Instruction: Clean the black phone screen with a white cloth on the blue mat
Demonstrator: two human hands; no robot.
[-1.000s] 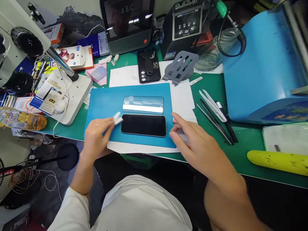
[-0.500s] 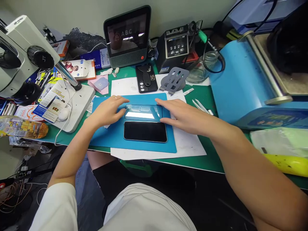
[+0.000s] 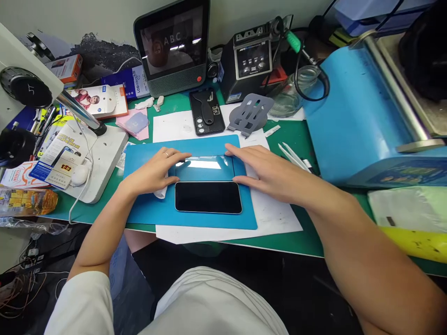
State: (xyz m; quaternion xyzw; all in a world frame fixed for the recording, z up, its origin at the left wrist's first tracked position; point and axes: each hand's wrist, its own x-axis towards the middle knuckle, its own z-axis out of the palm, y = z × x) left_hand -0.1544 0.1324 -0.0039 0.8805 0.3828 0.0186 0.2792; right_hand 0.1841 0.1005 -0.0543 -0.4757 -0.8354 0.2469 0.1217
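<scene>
A clear glass screen protector [image 3: 206, 173] with a thin dark border lies or hovers just over the blue mat [image 3: 146, 215]; I cannot tell which. My left hand [image 3: 157, 171] has thumb and fingers at its left end, and a ring shows on one finger. At the opposite end, my right hand [image 3: 261, 168] grips the glass edge between thumb and forefinger. Just below the glass, nearer to me, a smartphone [image 3: 208, 197] rests face up with a dark screen. A crumpled white wipe [image 3: 161, 193] pokes out beneath my left hand.
Behind the mat are a black phone back [image 3: 218, 122] and a grey slotted stand [image 3: 252, 114]. White pens [image 3: 293, 156] lie to the right, near a blue machine [image 3: 349, 125] with a metal roller. A microscope base [image 3: 104, 163] stands left. A smart display [image 3: 172, 46] and soldering station [image 3: 244, 70] are behind.
My left thumb and fingers have closed in on the glass's left end. Reflections on the glass have shifted as it tilts slightly. The camera view has moved a little; the smartphone stays put.
</scene>
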